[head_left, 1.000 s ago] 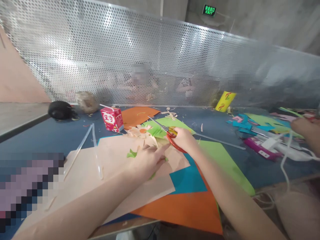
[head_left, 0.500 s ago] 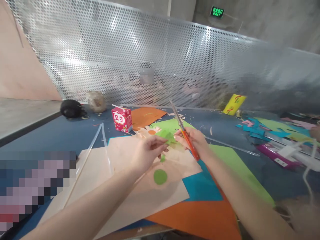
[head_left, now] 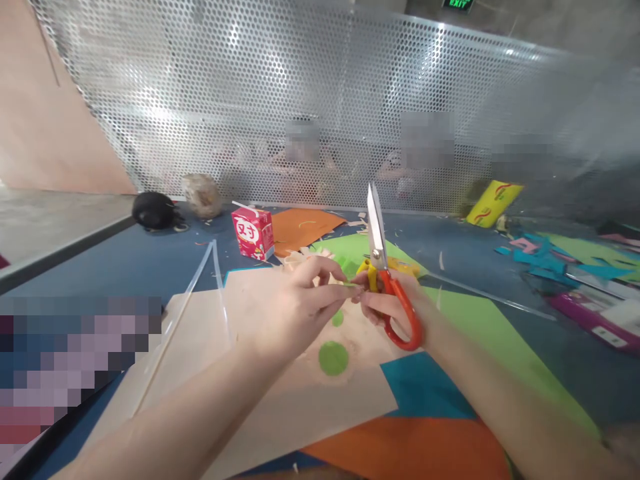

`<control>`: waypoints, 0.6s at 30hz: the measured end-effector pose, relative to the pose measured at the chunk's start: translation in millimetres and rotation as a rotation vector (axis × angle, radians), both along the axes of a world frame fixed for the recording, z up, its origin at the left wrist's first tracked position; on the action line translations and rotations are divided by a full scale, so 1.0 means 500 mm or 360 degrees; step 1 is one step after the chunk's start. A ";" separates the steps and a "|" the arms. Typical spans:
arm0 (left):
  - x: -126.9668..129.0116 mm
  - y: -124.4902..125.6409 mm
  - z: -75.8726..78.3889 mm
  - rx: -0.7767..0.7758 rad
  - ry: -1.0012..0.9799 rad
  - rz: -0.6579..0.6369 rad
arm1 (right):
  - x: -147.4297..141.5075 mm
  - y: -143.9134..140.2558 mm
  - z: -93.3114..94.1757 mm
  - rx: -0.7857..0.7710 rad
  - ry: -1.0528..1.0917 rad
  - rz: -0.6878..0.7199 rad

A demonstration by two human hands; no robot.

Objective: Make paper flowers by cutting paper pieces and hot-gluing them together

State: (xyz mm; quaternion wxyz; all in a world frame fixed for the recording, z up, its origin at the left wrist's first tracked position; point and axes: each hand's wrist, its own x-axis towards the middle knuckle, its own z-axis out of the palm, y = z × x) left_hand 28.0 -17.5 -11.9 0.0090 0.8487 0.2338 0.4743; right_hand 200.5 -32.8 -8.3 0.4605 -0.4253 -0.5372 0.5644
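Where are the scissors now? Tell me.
The scissors are right of centre in the head view, held in the right hand, blades up, close to the left hand.

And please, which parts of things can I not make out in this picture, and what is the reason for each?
In the head view:
Green paper piece: its full shape, covered by the fingers of the left hand.
Cream paper flower: its middle, behind the left hand.
Exit sign: upper part, cut by the top edge.
Purple object: far end, cut by the right edge.

Blue table [head_left: 165, 257] — pink carton [head_left: 253, 232], orange sheet [head_left: 307, 228], yellow packet [head_left: 495, 203] behind.
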 end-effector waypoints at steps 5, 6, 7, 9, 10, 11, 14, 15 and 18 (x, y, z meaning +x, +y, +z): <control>0.009 0.001 0.010 -0.0147 -0.0155 0.0033 | -0.002 0.001 0.003 -0.0031 0.0002 -0.0085; 0.012 -0.002 0.013 -0.0300 -0.0265 0.0062 | -0.002 0.001 0.005 -0.0025 -0.0057 -0.0116; 0.016 -0.004 0.017 -0.0509 -0.0386 0.0075 | -0.001 0.000 0.007 0.0000 -0.0125 -0.0150; 0.022 -0.011 0.024 -0.1042 -0.0542 0.0014 | 0.000 -0.002 0.013 0.0097 -0.0275 -0.0205; 0.025 -0.014 0.026 -0.1286 -0.0567 -0.0062 | -0.001 -0.003 0.016 0.0155 -0.0347 -0.0216; 0.028 -0.016 0.026 -0.1489 -0.0554 -0.0152 | -0.001 -0.004 0.020 0.0206 -0.0409 -0.0218; 0.035 -0.019 0.021 -0.1685 -0.0575 -0.0329 | -0.005 -0.009 0.028 0.0286 -0.0548 -0.0270; 0.036 -0.019 0.019 -0.1666 -0.0621 -0.0334 | -0.006 -0.010 0.029 0.0305 -0.0588 -0.0306; 0.039 -0.022 0.015 -0.1568 -0.0720 -0.0280 | -0.005 -0.014 0.031 0.0389 -0.0669 -0.0418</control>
